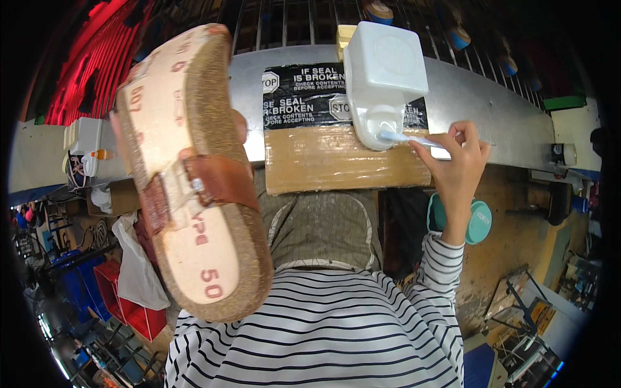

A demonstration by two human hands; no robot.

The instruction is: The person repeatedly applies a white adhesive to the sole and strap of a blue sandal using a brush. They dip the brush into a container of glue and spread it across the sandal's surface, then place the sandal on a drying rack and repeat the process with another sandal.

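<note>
My left hand (239,127) is closed around a cork sandal footbed (145,123), held up close at the left with its underside showing. A brown strap (223,181) crosses its middle, the strap ends folded onto the pale underside. Most of that hand is hidden behind the footbed; fingertips show at its edges. My right hand (458,155) pinches the pale handle of a small brush (414,138). The brush tip is in the round cup-like mouth of a white plastic dispenser (387,61).
The dispenser stands on a cardboard piece (343,158) partly covered in black printed tape, on a metal bench (498,110). Metal bars (291,26) run behind it. A teal round container (479,222) sits below my right hand. A red crate (149,323) stands at lower left.
</note>
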